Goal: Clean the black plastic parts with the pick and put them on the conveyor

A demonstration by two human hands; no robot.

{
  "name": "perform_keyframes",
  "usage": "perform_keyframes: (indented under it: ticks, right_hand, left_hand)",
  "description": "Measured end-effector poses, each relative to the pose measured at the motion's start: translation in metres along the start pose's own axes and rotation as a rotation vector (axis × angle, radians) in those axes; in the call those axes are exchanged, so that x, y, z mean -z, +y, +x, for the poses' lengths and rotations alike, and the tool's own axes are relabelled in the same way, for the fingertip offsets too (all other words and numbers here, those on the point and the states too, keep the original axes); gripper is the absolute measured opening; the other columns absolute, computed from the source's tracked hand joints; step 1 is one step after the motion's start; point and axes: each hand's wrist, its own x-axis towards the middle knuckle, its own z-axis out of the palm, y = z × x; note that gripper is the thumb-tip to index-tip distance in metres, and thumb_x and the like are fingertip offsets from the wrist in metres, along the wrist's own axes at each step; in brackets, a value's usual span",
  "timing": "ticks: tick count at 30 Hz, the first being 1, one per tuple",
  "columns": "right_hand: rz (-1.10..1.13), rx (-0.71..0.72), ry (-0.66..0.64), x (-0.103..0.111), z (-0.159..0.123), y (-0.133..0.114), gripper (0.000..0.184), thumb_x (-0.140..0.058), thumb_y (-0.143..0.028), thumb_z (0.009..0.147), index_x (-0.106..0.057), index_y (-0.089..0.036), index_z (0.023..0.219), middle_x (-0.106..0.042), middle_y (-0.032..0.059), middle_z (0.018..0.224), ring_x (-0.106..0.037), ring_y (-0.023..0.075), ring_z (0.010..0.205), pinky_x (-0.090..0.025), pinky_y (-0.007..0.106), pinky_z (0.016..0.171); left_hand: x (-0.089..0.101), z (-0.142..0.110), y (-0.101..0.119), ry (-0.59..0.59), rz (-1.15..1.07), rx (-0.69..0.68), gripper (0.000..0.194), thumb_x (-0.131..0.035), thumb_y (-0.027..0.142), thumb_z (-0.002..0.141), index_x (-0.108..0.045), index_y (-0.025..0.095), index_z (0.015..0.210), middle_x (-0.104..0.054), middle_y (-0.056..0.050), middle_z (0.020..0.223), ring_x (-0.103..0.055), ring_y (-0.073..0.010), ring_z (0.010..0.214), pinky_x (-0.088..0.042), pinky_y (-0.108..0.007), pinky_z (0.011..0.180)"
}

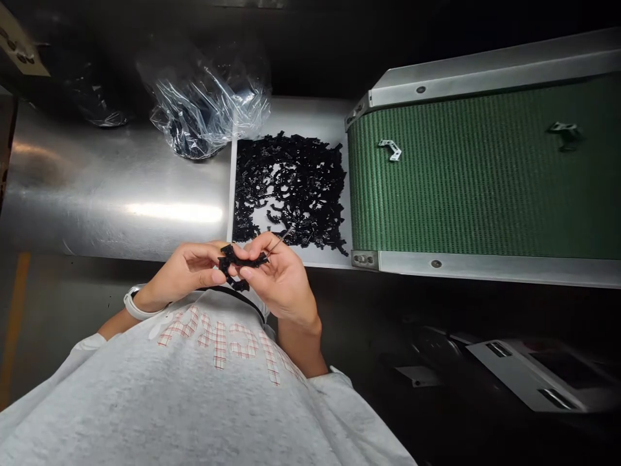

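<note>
Close to my body, my left hand (187,272) and my right hand (279,278) meet at several small black plastic parts (235,262). The left fingers pinch the parts from one side. My right thumb and forefinger grip them from the other. A thin metal tool, like tweezers or a pick (280,242), sticks up out of the right hand; its lower end is hidden. Just beyond the hands, many similar black parts (310,188) lie spread in a white tray (231,194).
On the right runs a green conveyor belt (460,181) between metal side rails. It carries a pale bracket-shaped part (391,150) and a second one (565,129) farther along. A clear plastic bag (208,110) sits behind the tray's left side, on the steel table (111,194).
</note>
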Motion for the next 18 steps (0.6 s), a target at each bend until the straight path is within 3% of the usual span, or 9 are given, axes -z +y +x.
perform_keyframes:
  ticks: [10,18]
  right_hand:
    - [0.027,0.02,0.041,-0.0037,-0.0017,0.001,0.037,-0.086,-0.047,0.076,-0.059,-0.023,0.088,-0.062,-0.0046,0.079,-0.06,0.0076,0.067,-0.047,0.02,0.06]
    - [0.125,0.038,-0.009,-0.0082,-0.0045,-0.0041,0.028,-0.083,-0.043,0.081,-0.064,-0.025,0.091,-0.07,-0.003,0.086,-0.07,0.0105,0.074,-0.059,0.026,0.069]
  left_hand:
    - [-0.0001,0.0008,-0.0013,-0.003,-0.021,0.011,0.021,-0.084,0.042,0.077,-0.082,0.022,0.08,-0.078,-0.007,0.1,-0.071,-0.0148,0.083,-0.055,-0.026,0.076]
    - [-0.0048,0.0019,0.0016,0.045,-0.059,0.05,0.032,-0.085,0.053,0.073,-0.08,0.021,0.073,-0.071,-0.003,0.079,-0.06,-0.0113,0.067,-0.051,-0.026,0.068]
